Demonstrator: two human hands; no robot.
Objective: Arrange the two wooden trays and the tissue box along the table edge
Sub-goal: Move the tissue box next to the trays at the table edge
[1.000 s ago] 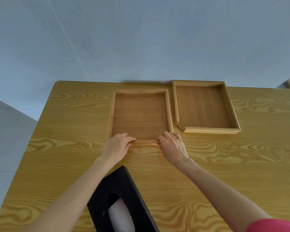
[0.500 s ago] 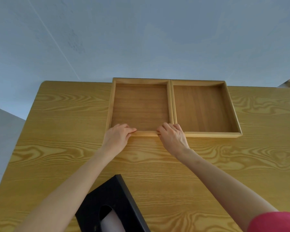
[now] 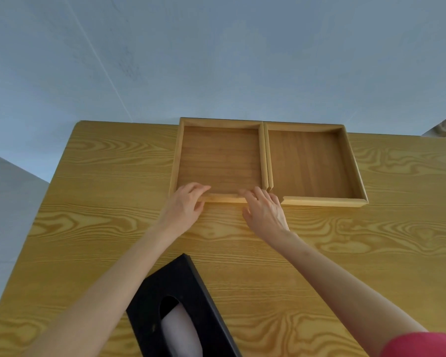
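Two wooden trays stand side by side, touching, against the table's far edge: the left tray (image 3: pixel 219 161) and the right tray (image 3: pixel 309 163). My left hand (image 3: pixel 183 207) grips the left tray's near rim at its left end, fingers over the rim. My right hand (image 3: pixel 265 212) lies on the same rim at its right corner, next to the gap in the right tray's front rim, thumb spread on the table. A black tissue box (image 3: pixel 150 300) with a white tissue in its slot lies angled at the near edge, under my left forearm.
The wooden table (image 3: pixel 358 240) ends just behind the trays, with a grey floor beyond it. Its left edge runs diagonally down the left of the view. Bare tabletop lies left of the trays and right of my arms.
The left tray slid away from me until it reached the far edge, level with and against the right tray. Both hands stayed on its near rim.
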